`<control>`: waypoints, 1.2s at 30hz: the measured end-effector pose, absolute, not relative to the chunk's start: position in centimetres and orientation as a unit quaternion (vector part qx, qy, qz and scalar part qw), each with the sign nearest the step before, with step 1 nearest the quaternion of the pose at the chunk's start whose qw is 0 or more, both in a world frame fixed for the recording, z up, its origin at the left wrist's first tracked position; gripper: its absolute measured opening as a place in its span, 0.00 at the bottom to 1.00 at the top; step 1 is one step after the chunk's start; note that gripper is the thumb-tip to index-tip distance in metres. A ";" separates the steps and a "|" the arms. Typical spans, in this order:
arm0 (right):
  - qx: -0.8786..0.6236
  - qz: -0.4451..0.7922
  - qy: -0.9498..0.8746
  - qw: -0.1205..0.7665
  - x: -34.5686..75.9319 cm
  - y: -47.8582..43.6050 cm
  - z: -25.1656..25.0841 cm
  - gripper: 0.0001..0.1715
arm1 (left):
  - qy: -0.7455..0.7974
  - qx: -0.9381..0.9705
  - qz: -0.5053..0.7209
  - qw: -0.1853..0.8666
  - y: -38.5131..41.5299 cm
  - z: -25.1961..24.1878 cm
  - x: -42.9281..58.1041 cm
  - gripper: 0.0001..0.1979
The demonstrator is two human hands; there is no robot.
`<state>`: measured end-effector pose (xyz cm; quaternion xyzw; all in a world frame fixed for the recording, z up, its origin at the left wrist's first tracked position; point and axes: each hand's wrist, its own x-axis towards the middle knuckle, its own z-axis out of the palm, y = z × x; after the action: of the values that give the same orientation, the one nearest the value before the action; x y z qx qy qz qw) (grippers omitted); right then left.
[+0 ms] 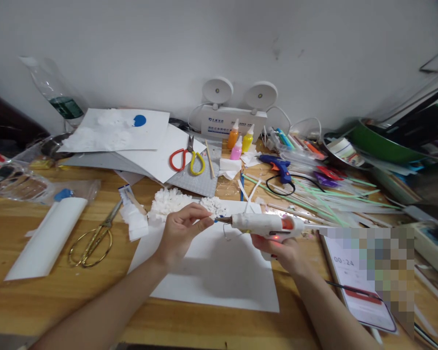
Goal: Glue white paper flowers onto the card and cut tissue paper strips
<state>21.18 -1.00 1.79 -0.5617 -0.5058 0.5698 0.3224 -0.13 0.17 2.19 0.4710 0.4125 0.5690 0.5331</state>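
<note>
My right hand [281,250] grips a white hot glue gun [266,224] held level above a white sheet of paper [219,272], its nozzle pointing left. My left hand [184,228] pinches something small between thumb and fingers right at the nozzle tip; I cannot make out what it is. Just behind the fingers lie two fluffy white paper flowers [170,200], the smaller one [213,205] partly hidden by my fingers.
Gold scissors [93,238] and a white foam roll [47,238] lie left. Red-and-yellow scissors [186,160], paint bottles [241,138], a blue glue gun [279,167] and several green straws [324,199] sit behind. A tablet [361,277] lies right on the wooden table [40,301].
</note>
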 end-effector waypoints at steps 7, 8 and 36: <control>-0.564 0.569 -0.513 0.309 21.4 -1.1 1.6 0.12 | 0.413 0.475 0.568 0.531 0.2 2.1 -0.1 0.03; -0.563 0.568 -0.514 0.310 21.4 -1.1 1.6 0.12 | 0.412 0.476 0.569 0.530 0.2 2.2 -0.2 0.03; -0.579 0.560 -0.488 0.337 21.2 -0.9 2.2 0.08 | 0.393 0.475 0.566 0.548 0.1 2.3 -0.1 0.04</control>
<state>21.24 -0.87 2.19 -0.5792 -0.4876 0.5596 0.3370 -0.09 0.13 2.33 0.4749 0.3926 0.5661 0.5475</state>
